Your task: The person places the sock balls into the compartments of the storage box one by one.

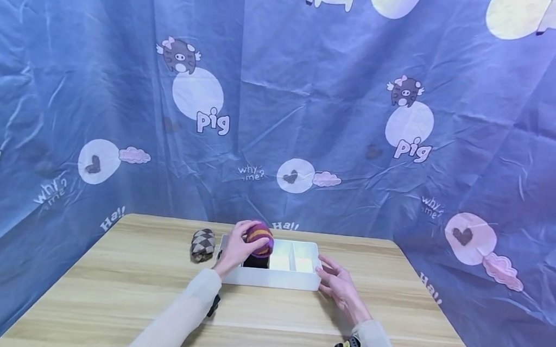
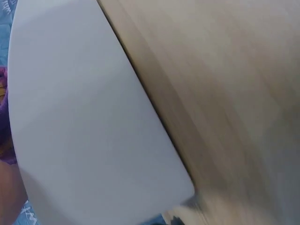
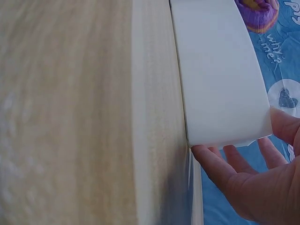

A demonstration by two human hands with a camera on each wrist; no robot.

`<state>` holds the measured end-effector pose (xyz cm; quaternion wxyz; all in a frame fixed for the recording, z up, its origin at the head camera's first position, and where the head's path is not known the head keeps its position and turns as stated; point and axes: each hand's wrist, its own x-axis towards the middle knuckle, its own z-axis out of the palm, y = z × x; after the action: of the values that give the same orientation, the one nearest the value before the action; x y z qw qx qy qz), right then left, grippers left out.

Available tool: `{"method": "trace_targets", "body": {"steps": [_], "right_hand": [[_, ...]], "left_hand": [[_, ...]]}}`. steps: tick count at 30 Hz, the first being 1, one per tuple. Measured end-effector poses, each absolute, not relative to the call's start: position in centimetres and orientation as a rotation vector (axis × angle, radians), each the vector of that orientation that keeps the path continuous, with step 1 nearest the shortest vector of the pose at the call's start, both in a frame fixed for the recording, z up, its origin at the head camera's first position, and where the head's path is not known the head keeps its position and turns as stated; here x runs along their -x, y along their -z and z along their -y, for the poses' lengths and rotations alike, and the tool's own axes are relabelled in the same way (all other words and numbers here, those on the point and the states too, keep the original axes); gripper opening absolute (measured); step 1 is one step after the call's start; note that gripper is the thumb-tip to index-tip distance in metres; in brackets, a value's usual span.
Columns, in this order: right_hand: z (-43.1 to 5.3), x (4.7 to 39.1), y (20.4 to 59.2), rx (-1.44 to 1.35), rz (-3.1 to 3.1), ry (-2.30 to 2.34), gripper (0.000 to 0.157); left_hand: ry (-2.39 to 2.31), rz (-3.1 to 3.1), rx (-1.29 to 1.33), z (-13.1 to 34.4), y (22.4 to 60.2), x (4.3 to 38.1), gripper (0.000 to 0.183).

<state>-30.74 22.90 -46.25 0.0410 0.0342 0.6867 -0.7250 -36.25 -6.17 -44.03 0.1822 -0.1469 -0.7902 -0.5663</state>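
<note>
My left hand [image 1: 239, 245] holds a rolled-up sock [image 1: 259, 239], purple with orange stripes, over a white divided box [image 1: 270, 278]. Thumb and fingers curl round the roll. Below it, something black [image 1: 256, 261] fills one compartment. At the box's right end is my right hand [image 1: 340, 288], gripping the end wall. The right wrist view shows its thumb at the upper edge and fingertips [image 3: 202, 151] along the bottom edge. A grey and brown diamond-patterned sock roll [image 1: 202, 245] lies left of the box. The left hand hides part of the left compartments.
The box stands on a light wood table [image 1: 266, 325] toward the far edge. Behind and beside the table hangs a blue printed cloth [image 1: 274, 102]. Two compartments at the box's right show white floors, with a divider [image 1: 293, 256] between them.
</note>
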Motion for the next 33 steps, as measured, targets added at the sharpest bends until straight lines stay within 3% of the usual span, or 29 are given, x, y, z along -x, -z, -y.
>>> {"method": "trace_targets", "body": {"steps": [18,33], "right_hand": [[-22.8,30.7,46.7,-0.093,-2.100,2.215,0.056],[-23.0,30.9,46.6,-0.097,-2.110,2.207,0.056]], "left_hand": [[1.691,2.249,0.477,2.9,44.5,36.1,0.053],[1.473,2.388,0.537,0.7,44.9,36.8,0.052]]}}
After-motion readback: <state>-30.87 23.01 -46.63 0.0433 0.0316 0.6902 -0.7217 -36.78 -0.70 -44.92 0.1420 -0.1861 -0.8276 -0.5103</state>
